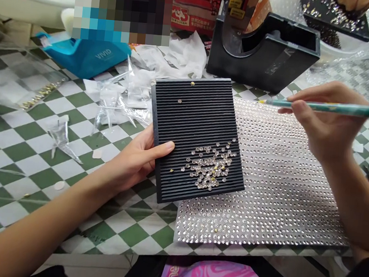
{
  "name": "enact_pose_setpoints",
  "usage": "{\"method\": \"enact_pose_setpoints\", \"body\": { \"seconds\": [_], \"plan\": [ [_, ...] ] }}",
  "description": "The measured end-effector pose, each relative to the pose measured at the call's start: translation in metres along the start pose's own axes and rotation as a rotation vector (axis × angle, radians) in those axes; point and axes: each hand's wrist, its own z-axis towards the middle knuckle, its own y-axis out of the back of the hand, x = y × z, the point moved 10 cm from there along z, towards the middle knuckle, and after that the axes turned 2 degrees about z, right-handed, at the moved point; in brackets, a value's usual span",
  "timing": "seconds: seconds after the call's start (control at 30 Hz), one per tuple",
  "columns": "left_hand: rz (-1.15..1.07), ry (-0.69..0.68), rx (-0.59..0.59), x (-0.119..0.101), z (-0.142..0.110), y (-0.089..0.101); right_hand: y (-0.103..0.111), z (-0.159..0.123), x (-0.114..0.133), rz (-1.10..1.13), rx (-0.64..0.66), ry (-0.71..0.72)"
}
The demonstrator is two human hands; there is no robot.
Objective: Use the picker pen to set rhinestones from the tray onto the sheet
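My left hand [144, 158] grips the left edge of a black ribbed tray [199, 118], its thumb lying on top. Loose clear rhinestones [212, 167] and a few yellowish bits are heaped on the lower right of the tray. Under and beside the tray lies a pale sheet [277, 181] covered with rows of rhinestones. Above this sheet's upper right, my right hand [328, 116] holds a thin green pen-like stick [342, 109] with a yellowish tip pointing left. The fingers below the stick are partly hidden.
A black tape dispenser [263, 55] and a blue tape dispenser [88, 54] stand at the back. Clear plastic scraps [123, 98] lie on the green-and-white checked tablecloth [84, 99]. At top right, another person's hand [356, 5] is over a second tray [340, 18] of stones.
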Motion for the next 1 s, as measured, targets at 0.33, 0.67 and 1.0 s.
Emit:
{"method": "enact_pose_setpoints", "body": {
  "seconds": [0.33, 0.67, 1.0],
  "plan": [
    [0.025, -0.011, 0.066, 0.005, 0.000, -0.005, -0.046, -0.034, 0.061, 0.163, 0.353, -0.041],
    [0.057, -0.020, 0.043, 0.003, 0.000, -0.005, -0.049, -0.036, 0.068, 0.134, 0.400, 0.035],
    [0.020, -0.003, 0.048, 0.004, 0.000, -0.007, 0.009, -0.014, 0.023, -0.084, -0.155, 0.121]
  ]
}}
